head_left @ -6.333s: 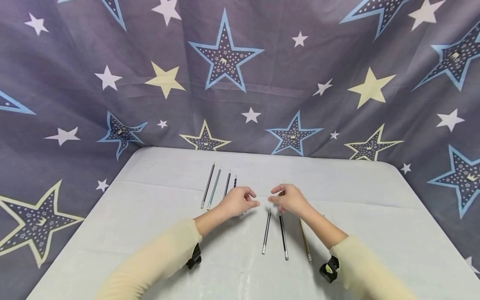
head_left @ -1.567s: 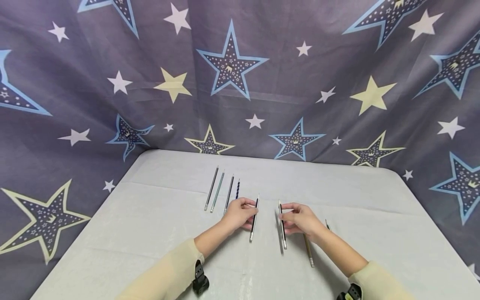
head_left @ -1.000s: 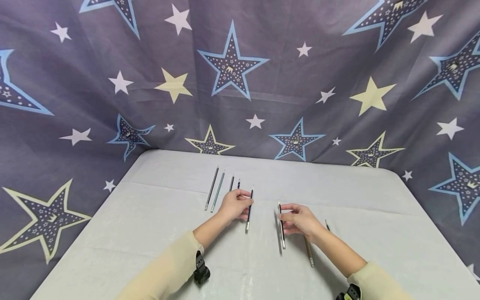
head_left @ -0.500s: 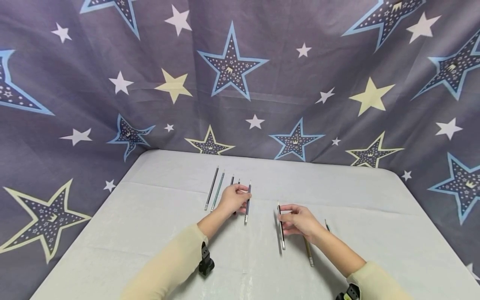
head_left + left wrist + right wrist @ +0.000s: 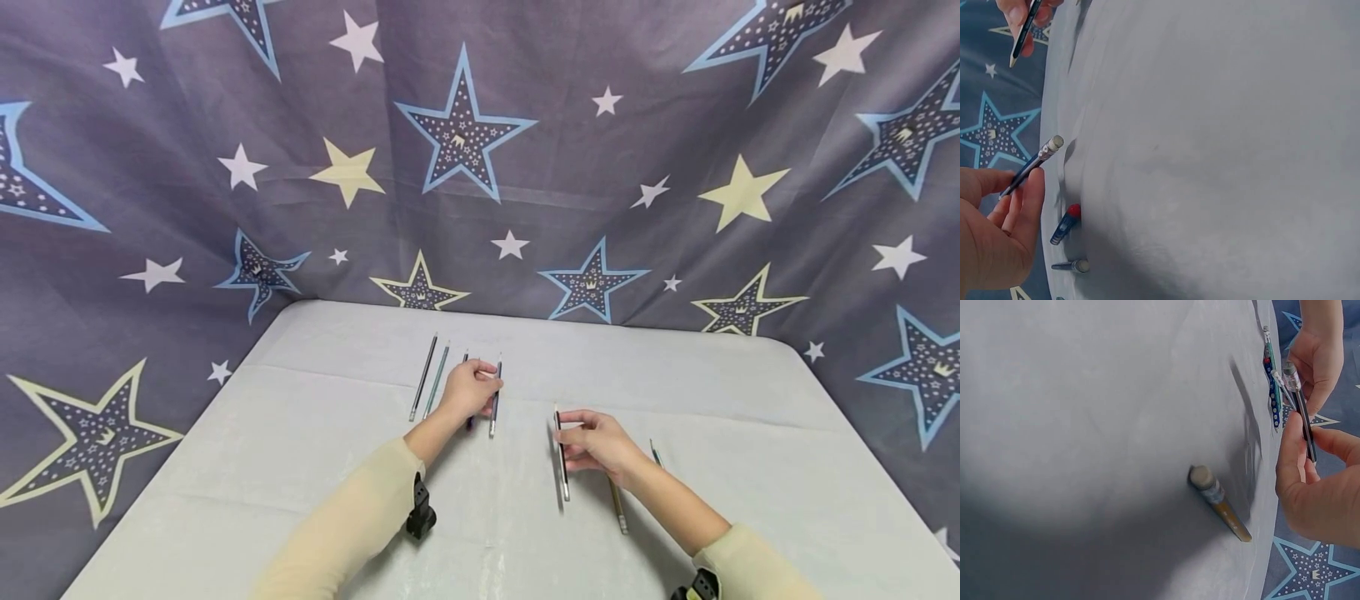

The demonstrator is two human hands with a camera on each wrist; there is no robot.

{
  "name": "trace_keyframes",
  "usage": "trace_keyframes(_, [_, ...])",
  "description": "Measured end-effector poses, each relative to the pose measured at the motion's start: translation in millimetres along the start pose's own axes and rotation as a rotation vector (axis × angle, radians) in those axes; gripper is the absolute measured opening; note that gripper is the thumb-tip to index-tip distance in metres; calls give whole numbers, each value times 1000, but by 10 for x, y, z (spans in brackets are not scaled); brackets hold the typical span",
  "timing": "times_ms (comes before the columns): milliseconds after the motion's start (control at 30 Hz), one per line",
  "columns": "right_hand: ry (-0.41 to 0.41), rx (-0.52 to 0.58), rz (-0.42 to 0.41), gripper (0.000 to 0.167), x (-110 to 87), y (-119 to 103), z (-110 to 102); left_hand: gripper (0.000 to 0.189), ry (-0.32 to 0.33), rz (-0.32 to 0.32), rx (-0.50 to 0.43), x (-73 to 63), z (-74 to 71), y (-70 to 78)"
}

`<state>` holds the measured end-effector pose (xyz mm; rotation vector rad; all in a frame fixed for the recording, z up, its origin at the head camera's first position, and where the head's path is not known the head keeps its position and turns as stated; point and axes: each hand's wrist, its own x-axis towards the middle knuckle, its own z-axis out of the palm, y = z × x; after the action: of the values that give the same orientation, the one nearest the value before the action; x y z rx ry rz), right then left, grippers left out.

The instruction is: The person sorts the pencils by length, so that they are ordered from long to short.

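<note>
My left hand (image 5: 468, 392) pinches a dark pencil (image 5: 497, 404) between thumb and fingers, just right of a row of pencils at the table's left centre. In the left wrist view its silver ferrule and white eraser (image 5: 1055, 143) point up from the fingers. A blue patterned pencil (image 5: 1066, 224) with a red end lies just below, mostly covered by this hand in the head view. My right hand (image 5: 600, 442) holds a black pencil (image 5: 563, 467) at a slant, its eraser end toward me and its shadow beside it on the table.
The row holds a black pencil (image 5: 423, 377), a teal pencil (image 5: 436, 379) and a partly hidden dark pencil (image 5: 466, 357). A gold pencil (image 5: 617, 507) and a teal one (image 5: 656, 452) lie by the right forearm. A star-patterned curtain (image 5: 540, 200) hangs behind the white table (image 5: 225, 467).
Both hands, empty at first, have each picked up a pencil. The left hand has since carried its pencil away from me and left, beside the row. The right hand has stayed almost still lately.
</note>
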<state>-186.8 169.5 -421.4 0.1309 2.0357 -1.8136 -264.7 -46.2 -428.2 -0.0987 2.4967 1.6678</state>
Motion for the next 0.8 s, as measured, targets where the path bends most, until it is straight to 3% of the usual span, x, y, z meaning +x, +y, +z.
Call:
trace_keyframes(300, [-6,4,3,52,-1,15,0,24,54,36,87,62,16,-15])
trace_keyframes(800, [-32,14,-7,54,7,52,-27,23,87,9,195,143,45,-33])
